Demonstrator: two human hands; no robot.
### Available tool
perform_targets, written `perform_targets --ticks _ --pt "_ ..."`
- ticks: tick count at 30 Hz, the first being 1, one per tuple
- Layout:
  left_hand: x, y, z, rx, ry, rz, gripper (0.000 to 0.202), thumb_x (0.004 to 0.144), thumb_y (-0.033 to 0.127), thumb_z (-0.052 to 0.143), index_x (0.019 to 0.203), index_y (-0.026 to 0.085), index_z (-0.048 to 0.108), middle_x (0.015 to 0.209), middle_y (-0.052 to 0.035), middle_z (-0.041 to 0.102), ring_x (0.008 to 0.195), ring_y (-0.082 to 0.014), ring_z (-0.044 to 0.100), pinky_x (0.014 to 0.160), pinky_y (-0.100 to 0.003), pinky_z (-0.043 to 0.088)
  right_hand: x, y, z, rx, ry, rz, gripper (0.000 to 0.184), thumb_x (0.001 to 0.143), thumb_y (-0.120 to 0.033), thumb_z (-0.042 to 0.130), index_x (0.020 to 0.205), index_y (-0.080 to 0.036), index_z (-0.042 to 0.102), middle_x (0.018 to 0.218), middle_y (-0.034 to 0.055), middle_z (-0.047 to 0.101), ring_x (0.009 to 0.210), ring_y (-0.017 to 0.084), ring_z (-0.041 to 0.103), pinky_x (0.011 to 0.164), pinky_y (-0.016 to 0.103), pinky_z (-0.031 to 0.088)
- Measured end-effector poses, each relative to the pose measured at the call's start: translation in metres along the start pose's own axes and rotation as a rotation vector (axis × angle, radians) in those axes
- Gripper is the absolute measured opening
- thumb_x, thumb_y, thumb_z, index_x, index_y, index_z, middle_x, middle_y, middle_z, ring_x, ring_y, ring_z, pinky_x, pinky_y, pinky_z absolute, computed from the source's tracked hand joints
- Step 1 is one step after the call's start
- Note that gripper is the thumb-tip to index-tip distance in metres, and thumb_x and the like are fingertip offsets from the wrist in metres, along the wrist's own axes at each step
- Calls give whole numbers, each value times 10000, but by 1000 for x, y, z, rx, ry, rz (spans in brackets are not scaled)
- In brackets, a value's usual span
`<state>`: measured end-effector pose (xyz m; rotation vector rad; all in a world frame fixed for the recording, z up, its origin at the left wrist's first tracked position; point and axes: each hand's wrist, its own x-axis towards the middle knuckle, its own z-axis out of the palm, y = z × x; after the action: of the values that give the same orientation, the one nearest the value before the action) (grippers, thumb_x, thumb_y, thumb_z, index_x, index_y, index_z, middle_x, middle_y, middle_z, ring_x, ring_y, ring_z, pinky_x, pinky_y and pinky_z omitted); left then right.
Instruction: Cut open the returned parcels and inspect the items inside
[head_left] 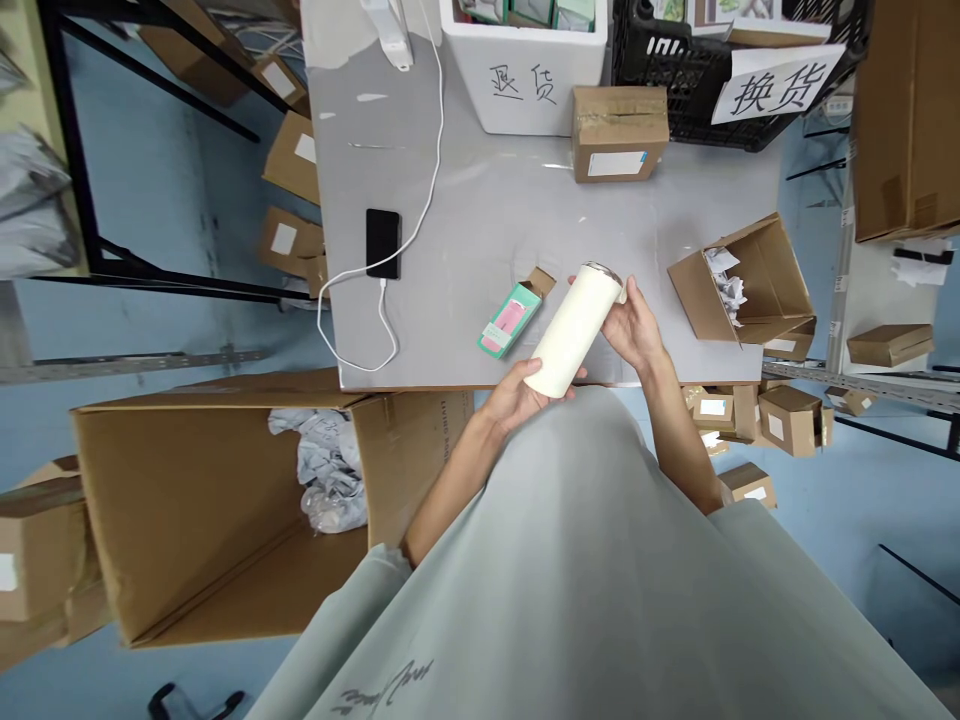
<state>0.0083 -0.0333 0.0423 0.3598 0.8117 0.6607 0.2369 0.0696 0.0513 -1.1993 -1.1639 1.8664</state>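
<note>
A cream-coloured insulated bottle (574,335) with a metallic rim at its upper end is held tilted above the table's front edge. My left hand (519,398) grips its lower end, fingers curled beneath. At the upper end, my right hand (632,322) has its fingers wrapped partly behind the bottle, near a small loop at the rim. Just left of the bottle lies a green and pink product box (511,318) with its end flap open. Parts of the fingers on both hands are hidden by the bottle.
On the grey table (480,210) are a phone (383,243) with a white cable, a closed carton (620,135), and an open carton (772,280) holding crumpled paper. A white bin (525,80) and black crate (694,90) stand behind. A large open box (217,520) sits lower left.
</note>
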Motion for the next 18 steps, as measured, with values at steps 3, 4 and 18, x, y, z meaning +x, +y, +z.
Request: perform_targets --ticks 3,4,18 --pt "0 -2 2 -71 -21 -37 883 829 761 768 1469 155 717 1300 -214 859 960 -355 847 797 -447 647 2 1 -3 98 -43 -17 970 903 -1046 624 1609 -380 624 1528 90 763 1486 386 683 1133 574 655" --pt "0 -3 3 -95 -24 -43 872 832 771 752 1458 165 725 1314 -208 856 964 -348 844 775 -430 637 2 2 -4 137 -53 -19 992 898 -1055 616 1625 -380 610 1551 95 751 1497 386 678 1141 585 653" --pt "15 -7 -2 344 67 169 923 850 626 955 1627 232 650 1629 -163 703 1549 -433 620 1258 -522 524 -3 6 -8 112 226 73 809 765 -890 927 1360 -373 744 1306 20 849 1308 304 770 1136 470 664"
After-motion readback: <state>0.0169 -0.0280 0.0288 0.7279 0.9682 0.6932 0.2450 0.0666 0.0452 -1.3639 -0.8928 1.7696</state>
